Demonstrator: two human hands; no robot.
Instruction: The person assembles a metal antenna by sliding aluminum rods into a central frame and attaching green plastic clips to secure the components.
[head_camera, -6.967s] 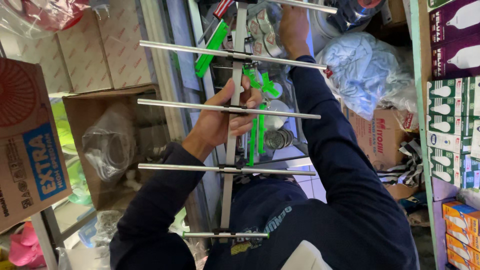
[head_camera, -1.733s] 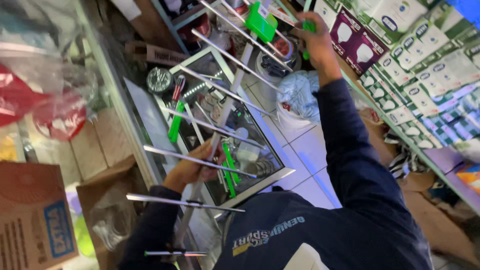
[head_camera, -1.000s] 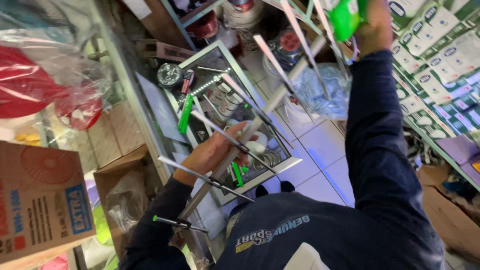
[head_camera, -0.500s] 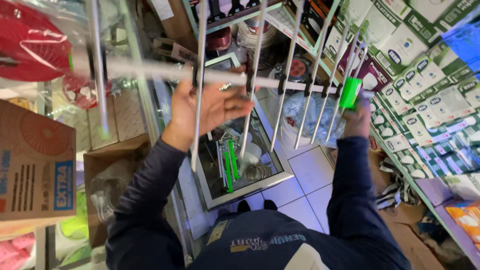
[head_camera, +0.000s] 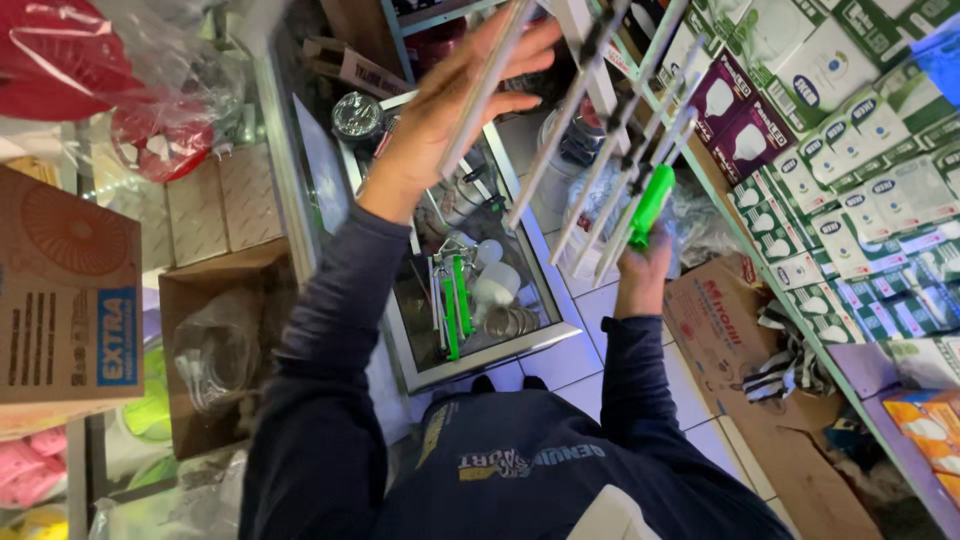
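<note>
Holding: head view, both hands up on a metal antenna (head_camera: 600, 120) with parallel silver rods.
Left hand (head_camera: 455, 105): fingers spread open, palm pressed flat against one rod, not wrapped around it.
Right hand (head_camera: 643, 275): closed around the green handle (head_camera: 650, 207) at the antenna's lower end.
Antenna position: raised over the glass display case (head_camera: 470, 300), boom slanting up from the right hand, rods fanning across toward the left hand.
Surroundings: cardboard box (head_camera: 65, 300) at left, shelf of small boxed goods (head_camera: 850, 180) at right.
</note>
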